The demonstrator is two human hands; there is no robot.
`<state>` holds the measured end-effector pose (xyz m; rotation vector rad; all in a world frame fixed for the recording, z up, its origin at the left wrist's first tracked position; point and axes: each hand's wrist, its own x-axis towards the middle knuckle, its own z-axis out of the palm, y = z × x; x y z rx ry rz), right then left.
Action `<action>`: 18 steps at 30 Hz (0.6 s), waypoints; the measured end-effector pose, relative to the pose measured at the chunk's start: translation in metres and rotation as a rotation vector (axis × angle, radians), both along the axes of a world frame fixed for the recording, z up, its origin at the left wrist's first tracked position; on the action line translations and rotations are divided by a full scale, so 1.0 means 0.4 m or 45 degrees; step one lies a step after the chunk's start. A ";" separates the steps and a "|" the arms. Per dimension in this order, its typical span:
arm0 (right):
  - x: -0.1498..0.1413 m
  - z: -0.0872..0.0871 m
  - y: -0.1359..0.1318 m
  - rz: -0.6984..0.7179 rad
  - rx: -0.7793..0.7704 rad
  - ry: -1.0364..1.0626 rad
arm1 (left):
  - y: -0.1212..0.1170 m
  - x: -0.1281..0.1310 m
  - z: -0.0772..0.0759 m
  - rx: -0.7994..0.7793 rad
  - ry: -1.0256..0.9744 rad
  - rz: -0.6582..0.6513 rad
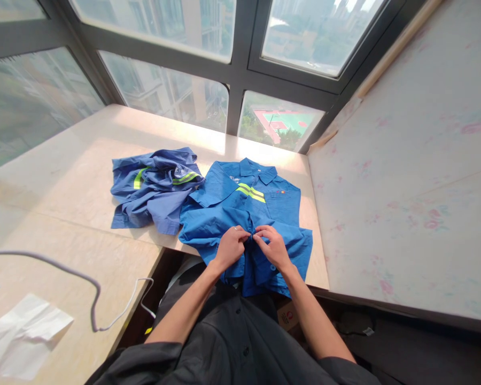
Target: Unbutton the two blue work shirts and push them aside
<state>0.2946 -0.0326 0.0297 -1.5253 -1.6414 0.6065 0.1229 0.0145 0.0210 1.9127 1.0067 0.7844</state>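
A blue work shirt (pixel 282 206) with a collar and yellow-and-silver reflective stripes lies face up in front of me, its lower part hanging over the ledge's front edge. At the middle of its front opening, my left hand (pixel 233 246) pinches the fabric, fingers closed. Close beside it, my right hand (pixel 271 246) also pinches the shirt along the same front edge. The fingertips nearly meet; any button between them is too small to make out. To the left lies a second, crumpled blue garment (pixel 156 187) with reflective stripes, touching the shirt's sleeve.
The pale ledge (pixel 84 139) runs below large windows (pixel 176 91). A floral-papered wall (pixel 404 176) bounds the right side. At lower left are a grey-white cable (pixel 64 267) and a creased white paper (pixel 24 337). A cardboard box (pixel 287 315) sits under the ledge.
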 end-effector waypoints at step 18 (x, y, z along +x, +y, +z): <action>0.140 -0.031 -0.052 -0.390 -0.166 0.229 | 0.040 -0.153 -0.042 -0.361 -0.187 0.533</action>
